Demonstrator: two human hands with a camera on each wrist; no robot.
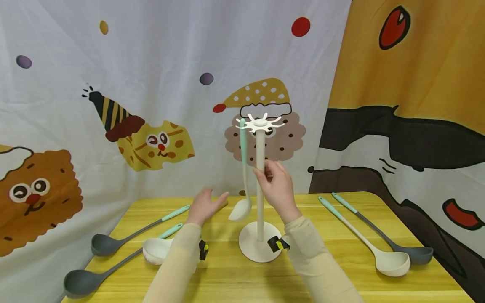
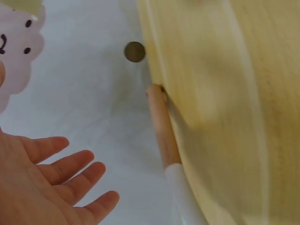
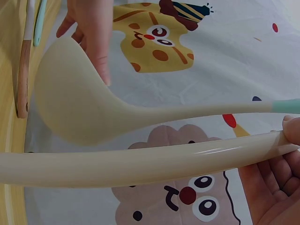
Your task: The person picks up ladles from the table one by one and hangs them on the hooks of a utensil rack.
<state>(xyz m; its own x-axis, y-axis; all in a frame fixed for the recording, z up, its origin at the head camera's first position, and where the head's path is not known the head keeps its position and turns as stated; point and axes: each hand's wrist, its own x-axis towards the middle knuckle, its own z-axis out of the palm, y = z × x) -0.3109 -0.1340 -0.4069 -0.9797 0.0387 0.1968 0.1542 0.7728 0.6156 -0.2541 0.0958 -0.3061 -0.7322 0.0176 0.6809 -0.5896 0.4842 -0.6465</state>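
A cream utensil stand [image 1: 259, 189] rises from a round base, with a ring of white hooks at its top. My right hand [image 1: 277, 187] holds its pole partway up, thumb and fingers around it in the right wrist view. From a hook on the left hangs a cream ladle [image 1: 241, 209] with a mint handle, its bowl above the table. My left hand [image 1: 206, 206] is left of that ladle, fingers extended and holding nothing. In the left wrist view, its palm and spread fingers show near a wooden-ended white handle [image 2: 164, 126] by the table edge.
On the left of the wooden table [image 1: 219, 273] lie a dark grey ladle [image 1: 104, 244], another grey ladle [image 1: 83, 283] and a cream ladle [image 1: 155, 250], partly behind my left sleeve. On the right lie a cream ladle [image 1: 392, 263] and a grey ladle [image 1: 420, 254]. A printed curtain [image 1: 163, 84] hangs behind.
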